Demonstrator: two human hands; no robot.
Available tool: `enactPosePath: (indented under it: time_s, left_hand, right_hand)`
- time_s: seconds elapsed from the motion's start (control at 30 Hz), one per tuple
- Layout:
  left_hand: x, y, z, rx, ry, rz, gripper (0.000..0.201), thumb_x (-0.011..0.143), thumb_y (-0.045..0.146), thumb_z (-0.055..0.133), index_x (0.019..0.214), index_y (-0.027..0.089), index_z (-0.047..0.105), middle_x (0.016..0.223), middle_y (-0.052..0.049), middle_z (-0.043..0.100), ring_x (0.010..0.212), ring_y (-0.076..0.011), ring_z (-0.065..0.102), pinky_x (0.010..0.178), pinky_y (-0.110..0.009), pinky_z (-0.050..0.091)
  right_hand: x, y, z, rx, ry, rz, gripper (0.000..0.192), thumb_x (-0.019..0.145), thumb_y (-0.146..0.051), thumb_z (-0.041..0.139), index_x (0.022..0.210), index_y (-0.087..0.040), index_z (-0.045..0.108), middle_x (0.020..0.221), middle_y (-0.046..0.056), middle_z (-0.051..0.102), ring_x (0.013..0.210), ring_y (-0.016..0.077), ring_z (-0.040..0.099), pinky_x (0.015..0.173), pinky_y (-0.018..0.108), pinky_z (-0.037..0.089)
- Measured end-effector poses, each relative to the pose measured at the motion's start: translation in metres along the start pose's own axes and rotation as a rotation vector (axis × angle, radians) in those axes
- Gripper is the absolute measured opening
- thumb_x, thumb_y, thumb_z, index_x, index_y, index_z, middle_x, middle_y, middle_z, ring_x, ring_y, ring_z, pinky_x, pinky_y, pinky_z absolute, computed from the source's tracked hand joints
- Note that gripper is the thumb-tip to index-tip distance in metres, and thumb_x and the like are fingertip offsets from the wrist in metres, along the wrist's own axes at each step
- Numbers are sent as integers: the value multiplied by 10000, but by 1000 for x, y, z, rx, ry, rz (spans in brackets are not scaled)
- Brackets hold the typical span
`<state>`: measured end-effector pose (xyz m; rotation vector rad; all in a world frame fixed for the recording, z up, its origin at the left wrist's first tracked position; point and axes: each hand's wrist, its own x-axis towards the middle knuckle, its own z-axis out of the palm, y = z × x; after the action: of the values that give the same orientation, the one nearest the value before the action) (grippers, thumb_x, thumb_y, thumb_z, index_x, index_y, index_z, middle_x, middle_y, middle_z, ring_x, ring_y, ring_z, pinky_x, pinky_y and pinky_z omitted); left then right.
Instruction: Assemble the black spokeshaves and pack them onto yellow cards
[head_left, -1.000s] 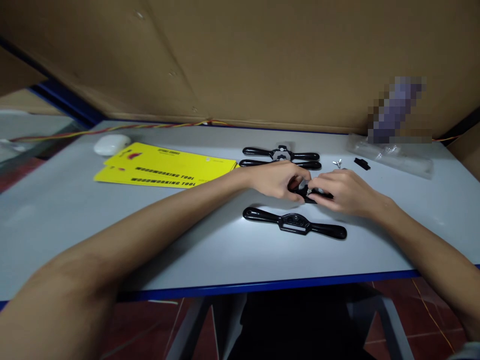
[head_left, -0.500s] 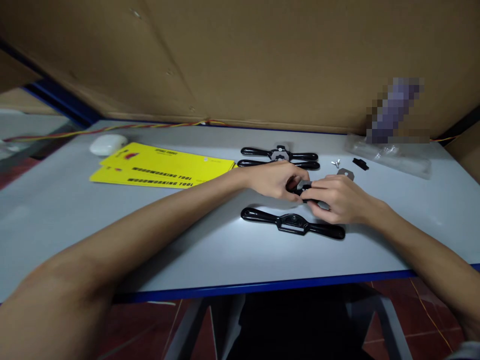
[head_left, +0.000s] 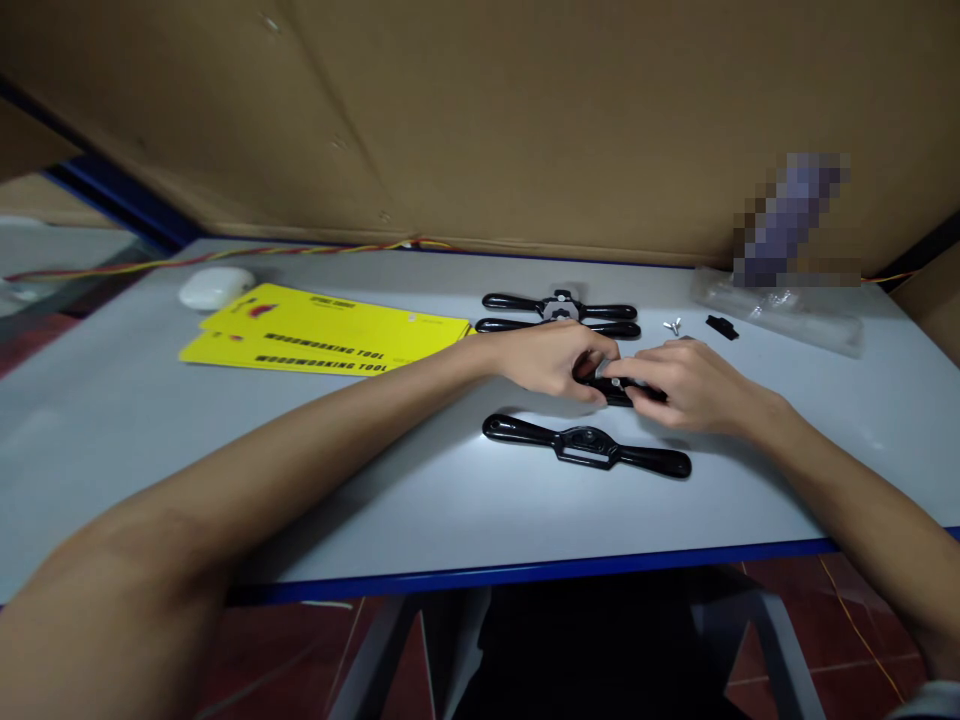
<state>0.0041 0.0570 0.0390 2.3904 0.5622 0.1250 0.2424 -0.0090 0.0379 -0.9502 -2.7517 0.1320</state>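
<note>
two hands at mid-table, closed together round one small black tool part [head_left: 619, 388]; left hand [head_left: 551, 358] curled over its left end, fingers pinching; right hand [head_left: 690, 385] gripping the right end, thumb and forefinger meeting at a pale metal spot in the middle; most of the part hidden under the fingers, so exact shape not readable; appears to rest on or just above the table [head_left: 150, 440], cannot tell which.

judged step: fitting or adjusting something small on the held part; best done with the left hand steadying and only the right fingertips working; keep the piece low over the table so a dropped bit stays near; keep wrists clear of the spokeshave body [head_left: 586, 446] lying just in front, near enough to nudge; loose hardware to the right within reach, better not swept by the right forearm.

count: three black two-handled spokeshaves in view, one near [head_left: 586, 446], two side by side behind the hands [head_left: 559, 304] [head_left: 559, 326]; one held part; two yellow cards [head_left: 330, 335], overlapped, printed "woodworking tool"; one white rounded object [head_left: 216, 288] at far left; one small wing screw [head_left: 673, 326]; one small black piece [head_left: 721, 326]; one clear plastic bag [head_left: 780, 310] at the back right; one twisted cable [head_left: 225, 257] along the back edge; cardboard wall [head_left: 480, 120] behind.
</note>
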Motion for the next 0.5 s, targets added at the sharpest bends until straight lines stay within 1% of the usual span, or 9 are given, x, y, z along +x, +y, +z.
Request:
enactPosePath:
  time_s: [0.23, 0.5]
  left_hand:
    - [0, 1, -1, -8, -8, -17, 240, 818, 387, 722, 886, 177, 629, 680, 41, 542, 607, -117, 501, 602, -257, 357]
    - [2, -3, -1, -77, -19, 27, 163, 867, 327, 640, 886, 165, 645, 721, 15, 565, 636, -124, 507, 608, -257, 397]
  right_hand:
    - [0, 0, -3, 44, -5, 25, 390, 931, -219, 528, 1239, -209, 767, 857, 47, 768, 667, 168, 577, 648, 320, 315]
    - [-2, 0, -6, 77, 4, 40, 431, 921, -188, 500, 1254, -220, 772, 845, 46, 757, 663, 167, 554, 648, 325, 314]
